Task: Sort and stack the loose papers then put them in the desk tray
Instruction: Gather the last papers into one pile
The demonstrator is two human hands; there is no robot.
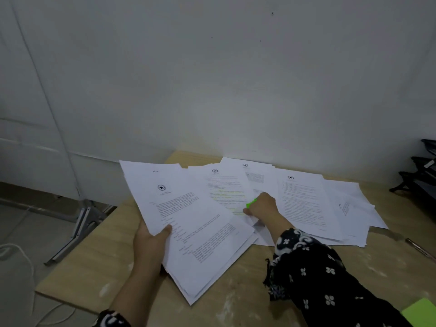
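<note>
No legible text on the papers (188,215) (only blurred lines, star emblems)

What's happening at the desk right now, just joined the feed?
A person is partway through gathering papers. The left hand holds a stack of printed sheets by its edge, angled over the wooden desk. The right hand reaches into the loose papers still fanned out near the wall, gripping a green highlighter while touching a sheet. The black desk tray sits at the far right; nothing is going into it yet.
</note>
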